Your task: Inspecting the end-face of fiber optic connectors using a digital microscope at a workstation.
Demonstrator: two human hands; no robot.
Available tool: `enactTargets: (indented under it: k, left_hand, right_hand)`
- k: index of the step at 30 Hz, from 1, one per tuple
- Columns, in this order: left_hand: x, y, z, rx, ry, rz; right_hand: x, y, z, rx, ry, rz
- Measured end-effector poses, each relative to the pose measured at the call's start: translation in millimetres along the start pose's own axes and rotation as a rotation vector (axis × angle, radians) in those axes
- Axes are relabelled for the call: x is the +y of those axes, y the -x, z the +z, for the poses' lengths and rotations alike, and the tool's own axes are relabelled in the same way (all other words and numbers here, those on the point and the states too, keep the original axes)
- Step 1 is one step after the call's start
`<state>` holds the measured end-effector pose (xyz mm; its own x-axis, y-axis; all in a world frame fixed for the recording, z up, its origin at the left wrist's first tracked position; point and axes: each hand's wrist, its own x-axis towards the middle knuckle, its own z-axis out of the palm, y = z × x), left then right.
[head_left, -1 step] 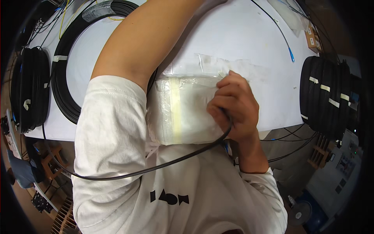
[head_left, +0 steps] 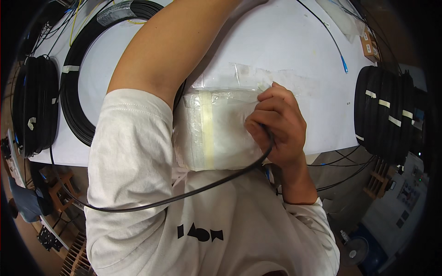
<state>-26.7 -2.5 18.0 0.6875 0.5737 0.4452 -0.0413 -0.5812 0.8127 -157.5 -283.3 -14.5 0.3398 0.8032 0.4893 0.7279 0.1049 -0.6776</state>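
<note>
Cable (head_left: pixel 221 180), thin and black, is pinched in the curled fingers of the right hand (head_left: pixel 276 126) at the centre of the frame, and is seen looping down and left across the white shirt (head_left: pixel 207 230). The left hand is cut off by the top edge, so its state cannot be told; only the bare forearm (head_left: pixel 170 50) is seen. A clear plastic bag (head_left: pixel 216 129) with a pale tape strip is held at the near edge of the white table (head_left: pixel 285 41); its contents cannot be made out. Open tabletop is left at upper right. Black cable coils are seen at left (head_left: pixel 76 78) and right (head_left: pixel 382 115).
</note>
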Motion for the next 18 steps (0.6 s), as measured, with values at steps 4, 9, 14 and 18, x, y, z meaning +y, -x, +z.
enactTargets:
  k: [4,9,14,18]
  left_hand:
    - [-4.5,-0.3,-0.1,0.016,0.007,-0.002]
    - [-9.3,-5.1,3.0,0.023,-0.035,0.035]
    - [-13.2,-9.9,4.1,0.030,0.001,0.037]
    - [-20.7,-17.0,8.8,0.050,-0.040,0.104]
  right_hand:
    - [-4.2,-2.1,-4.2,-0.110,0.046,-0.016]
    - [0.7,-0.6,0.9,-0.020,-0.011,0.007]
    - [-4.5,-6.1,-8.5,-0.174,0.036,-0.016]
    - [1.4,-11.2,-23.6,-0.241,-0.191,0.027]
